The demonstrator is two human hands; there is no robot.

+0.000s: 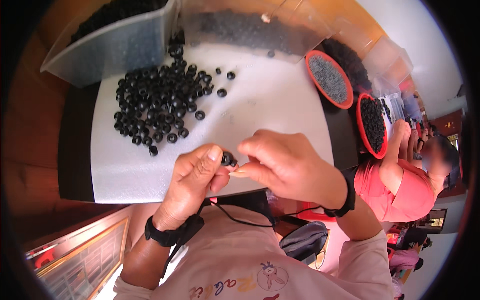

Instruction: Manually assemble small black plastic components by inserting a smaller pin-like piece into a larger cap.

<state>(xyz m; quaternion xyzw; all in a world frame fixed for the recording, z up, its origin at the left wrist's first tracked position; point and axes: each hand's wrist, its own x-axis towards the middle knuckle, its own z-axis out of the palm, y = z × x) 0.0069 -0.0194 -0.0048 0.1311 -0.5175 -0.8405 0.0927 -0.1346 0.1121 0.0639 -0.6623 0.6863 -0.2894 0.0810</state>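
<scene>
My left hand [196, 172] pinches a small black ring-shaped part [226, 158] between thumb and fingers, just above the near edge of a white sheet [270, 120]. A smaller black piece sticks out on the part's right side. Close by on the right is my right hand [287, 162], its thumb tip just below that piece. Its index finger is bent, with a gap between it and the thumb, and I see nothing held there. Beyond my left hand lies a loose pile of black ring-shaped parts [155, 102], with a few scattered to its right.
Clear plastic bins [115, 55] of black parts stand along the far side. At the right are a red bowl [346, 104] of small grey pieces and a red bowl [384, 148] of black pieces. A person in a red shirt [397, 192] sits farther right. A black cable [245, 225] hangs before me.
</scene>
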